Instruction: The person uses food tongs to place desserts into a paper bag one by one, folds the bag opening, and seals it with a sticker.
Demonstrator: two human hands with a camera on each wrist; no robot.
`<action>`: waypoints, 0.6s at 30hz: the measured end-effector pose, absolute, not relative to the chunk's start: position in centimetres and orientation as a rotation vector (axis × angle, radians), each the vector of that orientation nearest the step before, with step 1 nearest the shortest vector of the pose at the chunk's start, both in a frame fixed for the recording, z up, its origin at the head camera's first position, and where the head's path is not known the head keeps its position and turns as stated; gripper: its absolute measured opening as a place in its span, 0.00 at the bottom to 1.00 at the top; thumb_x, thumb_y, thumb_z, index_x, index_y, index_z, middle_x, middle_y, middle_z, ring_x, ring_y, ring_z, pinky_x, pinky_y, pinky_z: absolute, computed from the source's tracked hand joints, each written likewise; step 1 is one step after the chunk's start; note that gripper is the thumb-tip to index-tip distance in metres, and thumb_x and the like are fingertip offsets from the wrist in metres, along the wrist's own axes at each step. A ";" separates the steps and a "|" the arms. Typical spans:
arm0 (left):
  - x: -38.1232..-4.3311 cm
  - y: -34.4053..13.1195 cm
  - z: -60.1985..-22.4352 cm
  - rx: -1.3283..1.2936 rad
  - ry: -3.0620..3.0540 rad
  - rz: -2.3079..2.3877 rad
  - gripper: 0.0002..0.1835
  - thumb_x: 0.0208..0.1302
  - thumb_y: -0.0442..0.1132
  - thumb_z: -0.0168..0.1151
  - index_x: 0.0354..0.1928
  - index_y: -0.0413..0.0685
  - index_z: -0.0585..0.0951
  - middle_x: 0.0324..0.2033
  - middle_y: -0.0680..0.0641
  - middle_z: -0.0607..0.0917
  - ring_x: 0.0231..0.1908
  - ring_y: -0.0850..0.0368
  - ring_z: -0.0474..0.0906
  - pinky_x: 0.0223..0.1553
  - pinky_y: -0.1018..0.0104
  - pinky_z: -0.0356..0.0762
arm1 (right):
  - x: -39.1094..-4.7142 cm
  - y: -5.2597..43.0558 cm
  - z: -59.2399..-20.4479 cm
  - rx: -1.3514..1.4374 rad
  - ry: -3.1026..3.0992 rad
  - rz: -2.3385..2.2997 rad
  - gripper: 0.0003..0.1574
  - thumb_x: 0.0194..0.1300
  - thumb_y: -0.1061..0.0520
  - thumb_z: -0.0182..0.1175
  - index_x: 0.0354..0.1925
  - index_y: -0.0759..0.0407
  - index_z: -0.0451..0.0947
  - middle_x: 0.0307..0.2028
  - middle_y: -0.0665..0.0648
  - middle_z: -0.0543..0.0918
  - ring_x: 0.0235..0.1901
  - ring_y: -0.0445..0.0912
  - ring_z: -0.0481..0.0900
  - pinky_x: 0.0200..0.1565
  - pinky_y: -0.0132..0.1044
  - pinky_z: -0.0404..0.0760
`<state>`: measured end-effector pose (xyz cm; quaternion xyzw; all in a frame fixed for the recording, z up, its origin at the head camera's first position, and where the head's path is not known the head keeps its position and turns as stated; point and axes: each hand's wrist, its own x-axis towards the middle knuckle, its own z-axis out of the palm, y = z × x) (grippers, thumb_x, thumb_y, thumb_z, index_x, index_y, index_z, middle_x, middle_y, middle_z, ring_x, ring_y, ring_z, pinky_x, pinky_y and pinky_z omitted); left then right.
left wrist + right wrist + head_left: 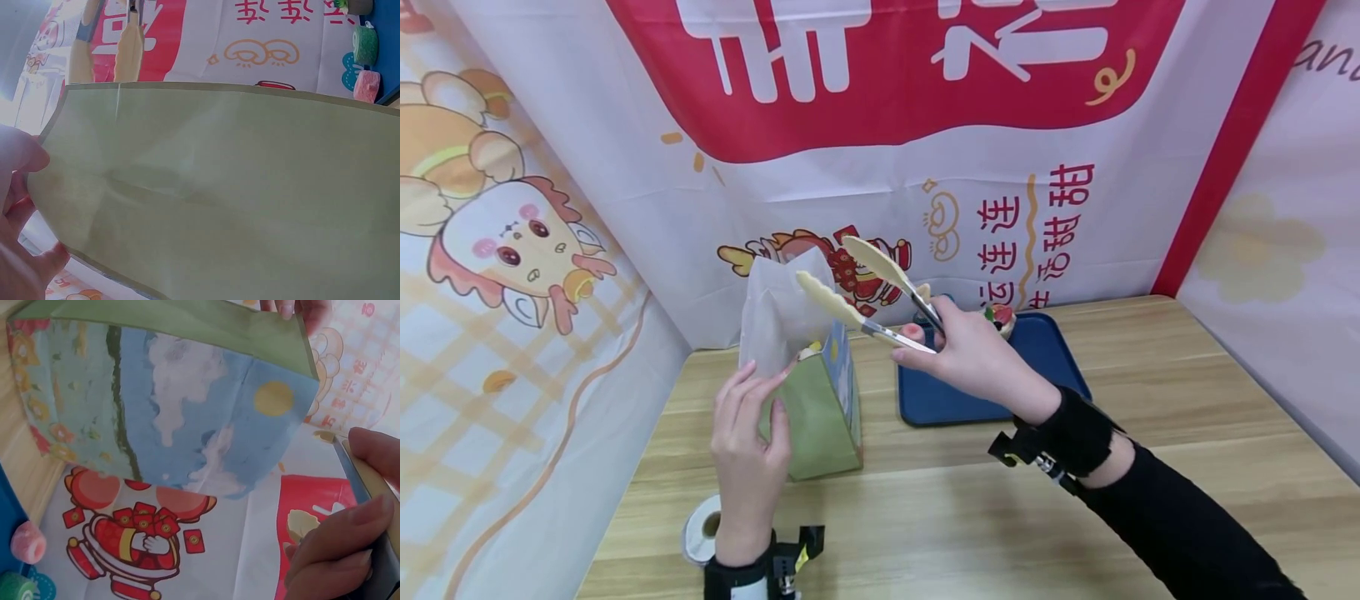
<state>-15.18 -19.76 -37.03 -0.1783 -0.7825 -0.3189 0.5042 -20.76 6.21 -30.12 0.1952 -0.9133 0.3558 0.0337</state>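
My left hand (751, 446) holds the upper rim of a green paper bag (820, 417) that stands upright on the table, its thumb and fingers at the edge. White liner paper (765, 308) rises out of the bag's mouth. A bit of something pale and yellow shows inside. In the right wrist view, the bag's side bears a painted sky (206, 419) with a sun and flowers. My right hand (981, 358) grips a pair of tongs (891, 333) with cream-coloured tips. Those tips are spread apart above and right of the bag's mouth, with nothing between them.
Right of the bag lies a blue tray (951, 402). A fruit-topped pastry (1002, 319) and a small pink roll (913, 332) are at its far side; a green roll (365, 45) shows in the left wrist view. A white tape roll (700, 533) lies by my left wrist. Printed cloth (850, 183) hangs behind.
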 end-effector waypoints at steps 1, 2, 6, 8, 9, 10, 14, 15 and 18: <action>-15.2 -19.8 -37.0 -0.432 -1.887 -0.770 0.12 0.53 0.23 0.55 0.40 0.33 0.82 0.38 0.34 0.83 0.54 0.42 0.71 0.61 0.49 0.71 | -20.9 6.4 -30.3 0.586 -2.807 1.094 0.36 0.54 0.31 0.61 0.40 0.58 0.65 0.18 0.51 0.65 0.13 0.43 0.63 0.15 0.30 0.57; -15.2 -19.8 -37.0 -0.433 -1.887 -0.770 0.12 0.53 0.23 0.55 0.40 0.33 0.82 0.38 0.34 0.83 0.54 0.42 0.71 0.61 0.50 0.70 | -20.9 6.6 -30.4 0.571 -2.803 1.100 0.36 0.54 0.30 0.60 0.40 0.58 0.65 0.18 0.51 0.65 0.13 0.43 0.63 0.15 0.30 0.56; -15.2 -19.8 -37.1 -0.433 -1.885 -0.770 0.13 0.53 0.23 0.55 0.40 0.33 0.82 0.38 0.35 0.84 0.54 0.42 0.72 0.62 0.51 0.70 | -21.2 7.4 -30.9 0.515 -2.798 1.154 0.40 0.52 0.27 0.59 0.43 0.58 0.65 0.19 0.54 0.66 0.14 0.45 0.64 0.14 0.31 0.58; -15.2 -19.8 -37.1 -0.432 -1.886 -0.768 0.13 0.53 0.23 0.55 0.40 0.33 0.82 0.38 0.35 0.84 0.54 0.42 0.72 0.62 0.52 0.70 | -21.3 7.8 -31.2 0.491 -2.797 1.172 0.42 0.51 0.27 0.59 0.46 0.59 0.66 0.20 0.54 0.67 0.15 0.45 0.65 0.14 0.31 0.60; -15.2 -19.8 -37.1 -0.432 -1.885 -0.769 0.13 0.53 0.23 0.55 0.40 0.33 0.82 0.38 0.35 0.84 0.54 0.42 0.72 0.62 0.52 0.70 | -21.4 7.9 -31.3 0.487 -2.795 1.175 0.43 0.51 0.27 0.59 0.47 0.60 0.66 0.21 0.55 0.68 0.16 0.45 0.66 0.15 0.31 0.61; -15.2 -19.8 -37.1 -0.432 -1.885 -0.769 0.13 0.53 0.23 0.54 0.40 0.33 0.82 0.38 0.35 0.84 0.54 0.42 0.72 0.62 0.52 0.70 | -21.4 8.1 -31.4 0.481 -2.795 1.175 0.44 0.52 0.27 0.59 0.48 0.60 0.66 0.21 0.54 0.68 0.16 0.45 0.66 0.15 0.31 0.62; -15.1 -19.8 -37.0 -0.430 -1.887 -0.767 0.13 0.53 0.23 0.54 0.40 0.33 0.82 0.38 0.35 0.84 0.54 0.42 0.72 0.62 0.52 0.70 | -21.6 8.7 -31.7 0.485 -2.766 1.154 0.43 0.53 0.29 0.60 0.50 0.61 0.66 0.20 0.54 0.67 0.16 0.45 0.64 0.16 0.31 0.60; -15.1 -19.8 -37.0 -0.430 -1.887 -0.765 0.13 0.53 0.23 0.54 0.39 0.33 0.82 0.38 0.35 0.84 0.54 0.42 0.72 0.62 0.52 0.70 | -21.7 8.8 -31.7 0.481 -2.759 1.157 0.43 0.53 0.29 0.60 0.50 0.61 0.66 0.20 0.54 0.66 0.15 0.45 0.64 0.15 0.31 0.59; -15.1 -19.8 -37.0 -0.428 -1.891 -0.765 0.13 0.53 0.23 0.54 0.40 0.33 0.82 0.38 0.35 0.84 0.54 0.42 0.72 0.62 0.52 0.70 | -21.8 9.3 -31.9 0.455 -2.752 1.167 0.42 0.53 0.30 0.60 0.49 0.60 0.66 0.19 0.53 0.65 0.14 0.44 0.62 0.14 0.31 0.56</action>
